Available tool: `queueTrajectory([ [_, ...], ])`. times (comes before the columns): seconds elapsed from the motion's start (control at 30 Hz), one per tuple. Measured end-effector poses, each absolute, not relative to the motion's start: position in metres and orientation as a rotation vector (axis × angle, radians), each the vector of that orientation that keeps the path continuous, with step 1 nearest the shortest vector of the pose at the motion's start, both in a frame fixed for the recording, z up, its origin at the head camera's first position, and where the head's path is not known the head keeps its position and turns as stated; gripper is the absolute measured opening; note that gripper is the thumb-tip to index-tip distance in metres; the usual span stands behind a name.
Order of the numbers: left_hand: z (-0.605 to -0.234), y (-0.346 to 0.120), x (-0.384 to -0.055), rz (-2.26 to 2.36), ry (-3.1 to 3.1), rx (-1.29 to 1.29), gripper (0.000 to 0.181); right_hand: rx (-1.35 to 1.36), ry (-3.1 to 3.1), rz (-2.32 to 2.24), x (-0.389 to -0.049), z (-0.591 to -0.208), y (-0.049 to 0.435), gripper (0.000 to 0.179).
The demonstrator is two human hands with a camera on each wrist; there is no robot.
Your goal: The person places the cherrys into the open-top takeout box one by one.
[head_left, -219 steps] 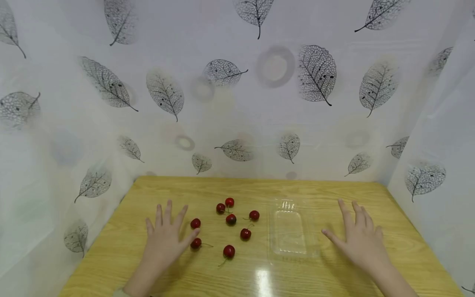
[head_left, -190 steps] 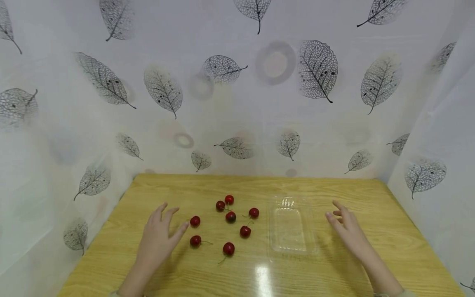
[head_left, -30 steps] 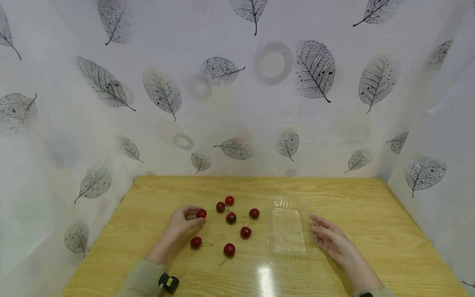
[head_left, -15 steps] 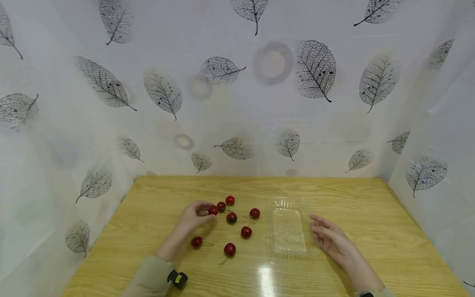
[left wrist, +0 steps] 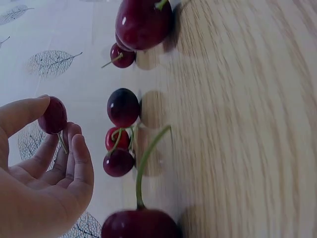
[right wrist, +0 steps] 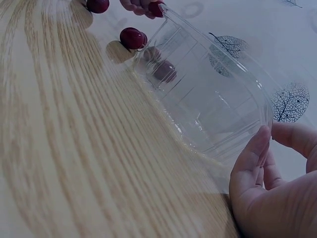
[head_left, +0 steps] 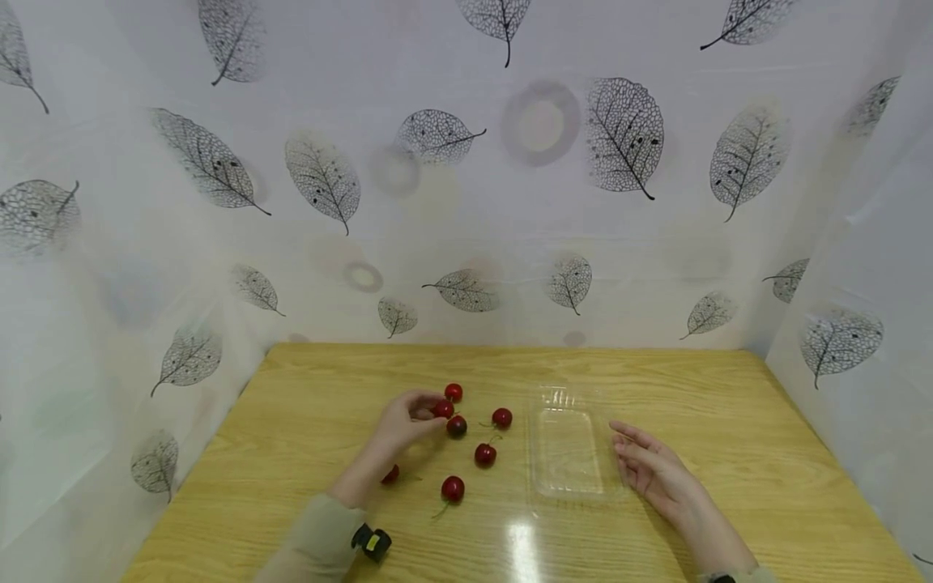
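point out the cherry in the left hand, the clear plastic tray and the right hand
cherry in the left hand (left wrist: 53, 115), left wrist view, middle of the fruit
clear plastic tray (head_left: 568, 484), head view, near rim
right hand (head_left: 651, 468), head view, back of the hand

A light wooden table (head_left: 306, 405) carries a loose cluster of small round red cherries (head_left: 484, 455) left of its middle. Right of the cluster, well apart from the nearest cherry, stands a clear rectangular plastic tray (head_left: 568, 486). The left hand (head_left: 404, 421) sits at the cluster's left edge, pinching one red cherry (head_left: 443, 409) above the table, with another cherry just behind it and one just to its right. The right hand (head_left: 652, 470) rests on the table against the tray's right wall.
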State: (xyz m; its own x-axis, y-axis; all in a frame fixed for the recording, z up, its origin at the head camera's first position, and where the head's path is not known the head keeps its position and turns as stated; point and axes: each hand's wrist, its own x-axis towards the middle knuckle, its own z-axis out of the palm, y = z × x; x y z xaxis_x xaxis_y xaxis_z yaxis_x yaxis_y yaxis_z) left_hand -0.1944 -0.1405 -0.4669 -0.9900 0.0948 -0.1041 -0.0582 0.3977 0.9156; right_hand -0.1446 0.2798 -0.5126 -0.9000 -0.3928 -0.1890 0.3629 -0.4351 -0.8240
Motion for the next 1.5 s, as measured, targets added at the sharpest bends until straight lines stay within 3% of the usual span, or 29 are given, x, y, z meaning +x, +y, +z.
queueTrajectory([
  [1.0,-0.462,-0.056,-0.194,1.635,2.336,0.356,0.038,0.003,1.354,-2.327,-0.145,-0.511,0.279,0.040],
  [1.5,-0.464,-0.020,-0.193,1.658,2.276,0.396,0.035,0.004,1.371,-2.324,-0.146,-0.513,0.280,0.040],
])
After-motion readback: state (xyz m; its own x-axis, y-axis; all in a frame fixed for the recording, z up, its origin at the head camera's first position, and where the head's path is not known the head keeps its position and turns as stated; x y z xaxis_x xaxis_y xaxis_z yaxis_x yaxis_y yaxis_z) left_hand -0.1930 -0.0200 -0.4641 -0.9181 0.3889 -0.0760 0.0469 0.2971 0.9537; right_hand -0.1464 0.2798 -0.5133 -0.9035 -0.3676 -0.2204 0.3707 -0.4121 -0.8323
